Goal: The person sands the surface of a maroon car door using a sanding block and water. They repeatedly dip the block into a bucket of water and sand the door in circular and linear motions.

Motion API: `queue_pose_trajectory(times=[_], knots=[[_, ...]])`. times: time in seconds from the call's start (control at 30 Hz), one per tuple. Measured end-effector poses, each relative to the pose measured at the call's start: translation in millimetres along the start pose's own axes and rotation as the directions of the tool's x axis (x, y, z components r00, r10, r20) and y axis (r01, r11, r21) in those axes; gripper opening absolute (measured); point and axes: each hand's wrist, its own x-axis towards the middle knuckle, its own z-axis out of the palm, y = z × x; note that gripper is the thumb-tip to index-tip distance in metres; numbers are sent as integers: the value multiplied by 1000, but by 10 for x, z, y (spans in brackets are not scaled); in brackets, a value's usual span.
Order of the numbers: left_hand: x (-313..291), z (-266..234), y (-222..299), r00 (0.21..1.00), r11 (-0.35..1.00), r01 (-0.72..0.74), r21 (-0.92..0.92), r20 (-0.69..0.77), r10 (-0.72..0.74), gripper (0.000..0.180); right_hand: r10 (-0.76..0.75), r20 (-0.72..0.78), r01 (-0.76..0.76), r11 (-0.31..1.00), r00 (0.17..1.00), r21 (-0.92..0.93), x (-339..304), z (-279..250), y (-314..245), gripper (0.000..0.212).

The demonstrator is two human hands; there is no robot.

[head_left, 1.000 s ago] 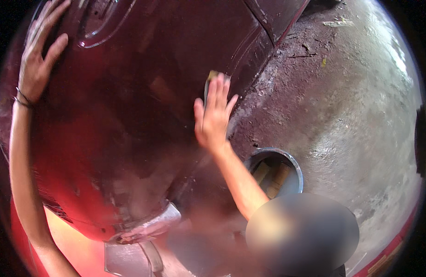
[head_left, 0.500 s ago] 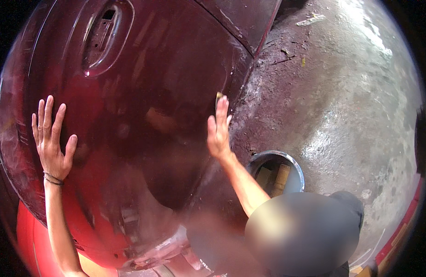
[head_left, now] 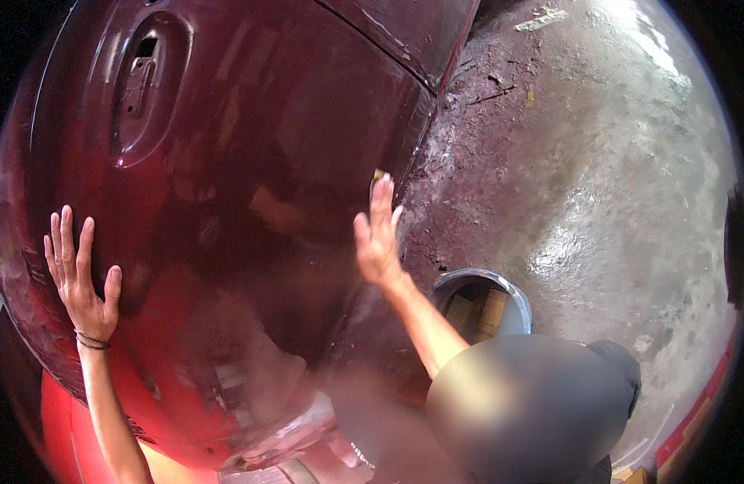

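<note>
A dark red car door panel [head_left: 251, 161] with an oval handle recess [head_left: 152, 89] fills the left and middle. My left hand [head_left: 80, 282] lies on it with straight, spread fingers; a dark band circles the wrist. Near the panel's lower edge, beside the floor, my right hand [head_left: 378, 242] presses with its fingers long and close together. Under those fingertips, a small tan-edged piece [head_left: 378, 173] peeks out; most of it is hidden, so I cannot tell its exact kind. A blurred patch hides the upper part of my right arm.
On the floor to the right of my right forearm stands a round bucket [head_left: 511, 284] with a brown block [head_left: 491, 313] in it. The grey concrete floor [head_left: 614, 202] is wet in places, with reddish residue along the car. A panel seam [head_left: 380, 44] runs at the top.
The handle recess and my left hand sit lower and farther left in the view. My right hand has shifted slightly left and down with the tan-edged piece. The bucket has hardly shifted.
</note>
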Motion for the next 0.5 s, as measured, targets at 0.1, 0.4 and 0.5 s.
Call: queue_pose_trajectory(times=[0.1, 0.4, 0.5], knots=[[-19, 19, 38, 1000, 1000, -13, 8, 13, 13, 67, 36, -26, -35, 998, 999, 45, 254, -22, 84, 71], [39, 58, 16, 999, 999, -47, -7, -4, 47, 65, 41, -76, -33, 994, 996, 106, 842, -401, 241, 68], [18, 57, 12, 999, 999, -43, 1, -5, 43, 65, 21, -3, -21, 992, 1000, 121, 104, -71, 220, 72]])
